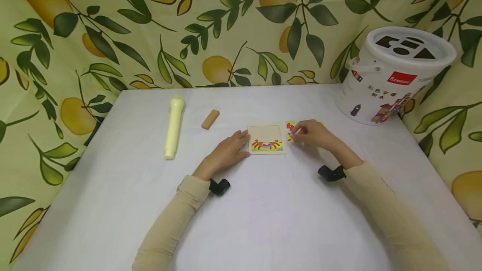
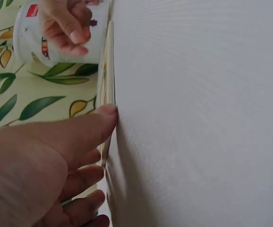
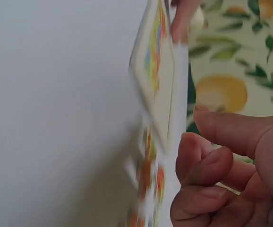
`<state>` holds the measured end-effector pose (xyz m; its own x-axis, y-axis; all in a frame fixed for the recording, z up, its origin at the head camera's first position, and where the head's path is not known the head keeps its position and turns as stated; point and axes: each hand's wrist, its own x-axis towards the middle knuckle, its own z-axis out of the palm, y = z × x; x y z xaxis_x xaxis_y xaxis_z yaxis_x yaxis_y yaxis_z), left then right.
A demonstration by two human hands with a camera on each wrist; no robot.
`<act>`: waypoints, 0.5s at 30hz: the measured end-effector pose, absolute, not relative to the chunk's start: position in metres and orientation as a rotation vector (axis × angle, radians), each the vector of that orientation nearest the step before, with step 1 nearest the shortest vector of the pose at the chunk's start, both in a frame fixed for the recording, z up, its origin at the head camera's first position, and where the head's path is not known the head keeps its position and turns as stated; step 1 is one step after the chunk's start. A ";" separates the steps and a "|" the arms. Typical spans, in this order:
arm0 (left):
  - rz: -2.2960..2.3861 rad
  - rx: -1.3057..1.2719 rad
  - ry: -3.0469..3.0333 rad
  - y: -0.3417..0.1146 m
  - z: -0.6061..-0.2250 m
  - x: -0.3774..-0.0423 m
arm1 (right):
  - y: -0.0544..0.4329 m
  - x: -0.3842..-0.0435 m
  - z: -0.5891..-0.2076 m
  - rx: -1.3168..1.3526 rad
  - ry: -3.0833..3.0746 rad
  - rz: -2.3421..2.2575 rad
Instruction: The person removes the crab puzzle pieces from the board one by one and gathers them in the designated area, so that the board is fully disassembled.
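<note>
A wooden puzzle board [image 1: 267, 153] lies flat, with colourful pieces filling the near part of its recess. At its left side my left hand [image 1: 229, 149] rests with fairly straight fingers, the thumb [image 2: 109, 109] touching the board's edge in the left wrist view. To the right, my right hand [image 1: 312, 133] hovers over loose puzzle pieces [image 1: 289, 126], partly hiding them. In the right wrist view its fingers are loosely bent, a small gap shows between thumb and index finger, and nothing is held. The loose pieces [image 3: 148, 175] look blurred below the board there.
A pale yellow stick-like tube [image 1: 174, 129] and a small wooden block [image 1: 210, 119] lie to the left. A white bucket [image 1: 370, 83] with shaped holes in its lid stands at the back right. Patterned cloth [image 1: 226, 32] hangs behind the white table [image 1: 263, 212].
</note>
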<state>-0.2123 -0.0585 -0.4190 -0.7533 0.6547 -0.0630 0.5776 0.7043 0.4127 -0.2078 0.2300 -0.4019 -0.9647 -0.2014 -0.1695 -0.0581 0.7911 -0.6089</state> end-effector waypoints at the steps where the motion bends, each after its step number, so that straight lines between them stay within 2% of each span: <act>1: 0.554 0.985 2.699 -0.059 -0.419 -0.213 | 0.218 -0.209 -0.402 -0.240 2.742 -0.927; 8: 0.583 1.035 2.653 -0.061 -0.421 -0.217 | 0.156 -0.215 -0.406 -0.431 2.697 -0.906; 15: 0.609 1.023 2.635 -0.062 -0.422 -0.217 | 0.135 -0.214 -0.416 -0.483 2.715 -0.901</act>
